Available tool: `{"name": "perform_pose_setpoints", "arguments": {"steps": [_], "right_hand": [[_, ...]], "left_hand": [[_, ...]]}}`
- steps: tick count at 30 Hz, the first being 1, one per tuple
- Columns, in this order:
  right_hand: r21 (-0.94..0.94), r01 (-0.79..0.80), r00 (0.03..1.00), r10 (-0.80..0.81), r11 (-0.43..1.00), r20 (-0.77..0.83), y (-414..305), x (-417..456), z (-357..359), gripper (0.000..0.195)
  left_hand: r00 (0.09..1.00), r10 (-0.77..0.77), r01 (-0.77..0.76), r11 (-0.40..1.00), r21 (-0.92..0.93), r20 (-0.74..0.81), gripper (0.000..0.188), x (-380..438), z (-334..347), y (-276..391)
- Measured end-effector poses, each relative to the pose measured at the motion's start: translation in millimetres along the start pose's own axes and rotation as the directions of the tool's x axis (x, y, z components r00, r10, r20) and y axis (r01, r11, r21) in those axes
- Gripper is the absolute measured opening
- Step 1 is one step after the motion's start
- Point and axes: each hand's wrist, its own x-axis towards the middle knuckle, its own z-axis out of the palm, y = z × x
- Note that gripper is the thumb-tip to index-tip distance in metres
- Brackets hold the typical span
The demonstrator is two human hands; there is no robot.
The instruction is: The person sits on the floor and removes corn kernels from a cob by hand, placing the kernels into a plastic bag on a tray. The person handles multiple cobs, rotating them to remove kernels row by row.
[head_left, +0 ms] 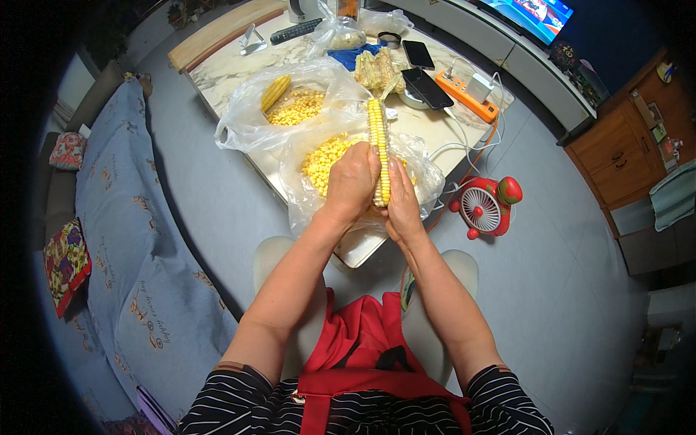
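A partly shelled ear of corn [379, 125] points away from me, rows of yellow kernels still on its upper side and bare cob along its edges. My left hand [352, 178] is curled against its left side, thumb pressed on the kernels. From the right, my right hand [403, 202] supports the ear's near end. Beneath both hands lies an opened clear plastic bag [298, 204] holding loose corn kernels [325, 157]. Just beyond it, a second plastic bag [239, 120] contains more kernels [299, 109] and another ear of corn [276, 92]. Several stripped cobs [375, 70] are heaped farther back.
On the marble-patterned table [217, 70] are a phone [427, 88], a second phone [418, 55], an orange power strip [466, 97] with cables, and a remote control [296, 31]. A red fan [481, 209] stands on the floor at right; a covered sofa [125, 179] runs along the left.
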Motion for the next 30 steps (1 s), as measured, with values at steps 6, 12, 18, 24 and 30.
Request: {"name": "perform_pose_setpoints", "arguments": {"steps": [6, 12, 18, 24, 30], "right_hand": [[-0.070, 0.040, 0.998, -0.043, 0.997, -0.048, -2, -3, 6, 0.035], [0.080, 0.011, 1.000, -0.012, 0.997, 0.012, 1, -3, 0, 0.033], [0.035, 0.001, 0.998, -0.003, 0.999, 0.056, 2, -1, -5, 0.033], [-0.095, 0.029, 0.999, -0.026, 0.995, 0.038, 2, 1, 0, 0.037], [-0.290, 0.179, 0.983, -0.182, 0.940, 0.017, 14, 10, -13, 0.045]], "left_hand": [[0.999, 0.020, -0.020, 1.000, -0.011, -0.029, 0.023, -3, 2, -3], [0.996, -0.015, 0.006, 0.995, -0.101, -0.089, 0.022, -2, 1, -2], [0.991, -0.131, 0.132, 0.979, -0.153, 0.015, 0.027, 0, -1, -6], [0.975, -0.219, 0.211, 0.876, -0.433, 0.031, 0.033, 7, -2, -15], [0.992, -0.129, 0.126, 0.959, -0.252, 0.003, 0.030, 3, -6, -7]]}}
